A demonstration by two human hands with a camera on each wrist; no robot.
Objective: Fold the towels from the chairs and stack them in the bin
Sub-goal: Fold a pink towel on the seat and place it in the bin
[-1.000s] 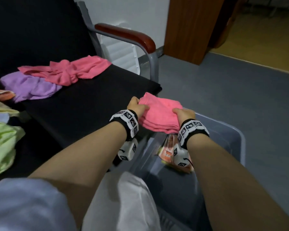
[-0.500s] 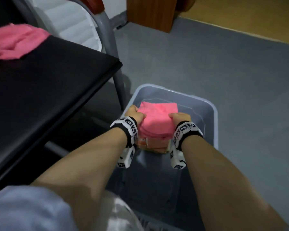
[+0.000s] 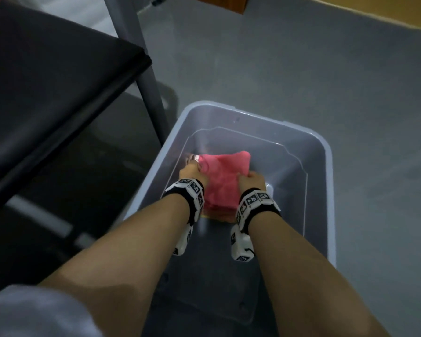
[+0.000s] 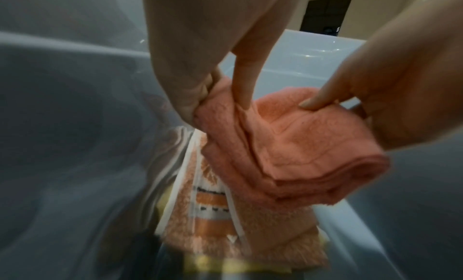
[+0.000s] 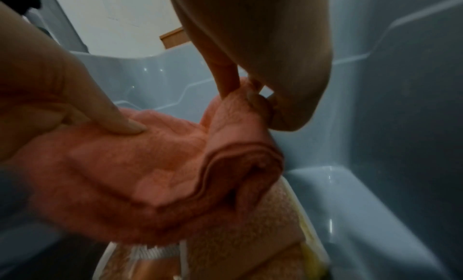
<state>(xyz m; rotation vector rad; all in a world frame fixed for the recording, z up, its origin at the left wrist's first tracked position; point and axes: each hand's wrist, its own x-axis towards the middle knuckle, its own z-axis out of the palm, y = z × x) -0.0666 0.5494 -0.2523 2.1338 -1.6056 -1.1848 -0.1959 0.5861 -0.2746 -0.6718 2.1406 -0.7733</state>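
A folded pink towel [image 3: 223, 177] sits low inside the grey plastic bin [image 3: 325, 171], on top of an orange patterned towel [image 4: 213, 221] with a yellow one under it. My left hand [image 3: 192, 171] pinches the pink towel's left edge between thumb and fingers [image 4: 240, 82]. My right hand [image 3: 250, 180] pinches its right edge [image 5: 240, 98]. In the left wrist view the pink towel [image 4: 295, 145] sags between both hands; the right wrist view shows the pink towel [image 5: 150, 161] just above the stack.
A black chair seat [image 3: 46, 93] with a grey metal leg [image 3: 148, 88] stands to the bin's left. Grey floor [image 3: 301, 69] surrounds the bin. A wooden panel [image 3: 219, 2] stands at the top edge.
Both hands carried the pink towel from above the chair's edge down into the bin, onto the orange towel. The view tilted down; the loose towels on the chair left the frame.
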